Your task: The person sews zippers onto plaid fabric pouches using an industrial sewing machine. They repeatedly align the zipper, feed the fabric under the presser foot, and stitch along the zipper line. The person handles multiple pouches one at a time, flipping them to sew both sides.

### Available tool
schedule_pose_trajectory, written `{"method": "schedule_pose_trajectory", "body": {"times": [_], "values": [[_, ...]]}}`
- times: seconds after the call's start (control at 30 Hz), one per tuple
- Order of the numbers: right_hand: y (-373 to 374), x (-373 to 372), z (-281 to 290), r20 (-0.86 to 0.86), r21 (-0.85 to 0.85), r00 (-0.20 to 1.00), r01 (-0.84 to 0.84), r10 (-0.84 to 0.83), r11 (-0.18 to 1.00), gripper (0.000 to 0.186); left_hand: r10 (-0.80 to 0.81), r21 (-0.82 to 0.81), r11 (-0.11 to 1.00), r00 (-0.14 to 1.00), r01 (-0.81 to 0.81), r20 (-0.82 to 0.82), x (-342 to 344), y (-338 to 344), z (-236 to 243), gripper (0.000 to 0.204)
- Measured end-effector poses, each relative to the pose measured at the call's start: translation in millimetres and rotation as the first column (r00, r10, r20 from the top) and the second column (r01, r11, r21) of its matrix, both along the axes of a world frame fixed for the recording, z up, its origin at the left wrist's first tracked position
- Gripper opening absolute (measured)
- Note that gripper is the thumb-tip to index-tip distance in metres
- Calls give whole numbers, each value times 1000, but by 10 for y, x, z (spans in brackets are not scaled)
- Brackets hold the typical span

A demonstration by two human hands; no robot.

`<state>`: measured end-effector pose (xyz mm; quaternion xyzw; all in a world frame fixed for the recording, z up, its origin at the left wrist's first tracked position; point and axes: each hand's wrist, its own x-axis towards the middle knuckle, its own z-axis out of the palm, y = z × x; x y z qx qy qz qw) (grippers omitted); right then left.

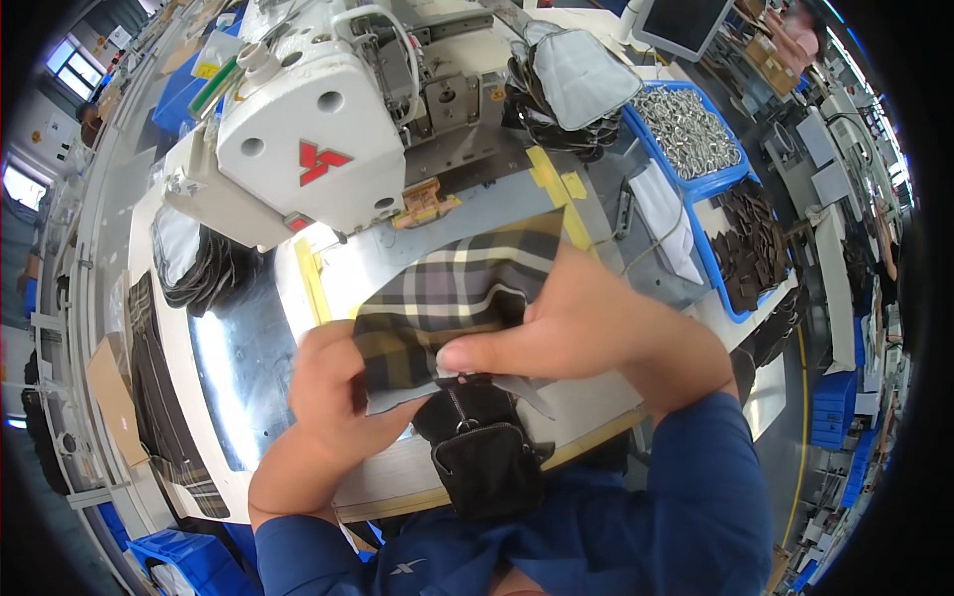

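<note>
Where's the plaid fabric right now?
In the head view, the plaid fabric is near the centre, held between the left hand and right hand, just above the small black pouch.

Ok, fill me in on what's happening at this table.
The person's left hand grips the left side of a plaid cloth, while the right hand holds its right side, thumb at the near edge. The cloth is on the person's side of a white sewing machine. Metal pieces fill a tray to the right.
</note>
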<state>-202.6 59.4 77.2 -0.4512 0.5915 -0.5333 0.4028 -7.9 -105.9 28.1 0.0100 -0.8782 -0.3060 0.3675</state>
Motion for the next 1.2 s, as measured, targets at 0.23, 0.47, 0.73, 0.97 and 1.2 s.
{"method": "schedule_pose_trajectory", "body": {"times": [0.23,0.47,0.73,0.97,1.2], "values": [[2,25,-26,-185,-18,983,-19,15,1000,49,-77,-619,785,995,24,-59,56,143,328,43],[-41,32,-115,-331,-343,940,-38,-83,938,39,-127,-688,725,980,-15,-155,12,109,277,25],[72,59,-29,-475,-287,880,-123,-30,950,42,-146,-777,628,973,-46,-176,-23,145,224,25],[53,135,-46,-592,-329,801,-138,-90,934,47,-177,-754,657,973,3,-150,-39,142,198,25],[-32,140,-139,-368,-253,926,-15,-82,967,46,-232,-765,644,957,17,-174,-49,88,177,16]]}}
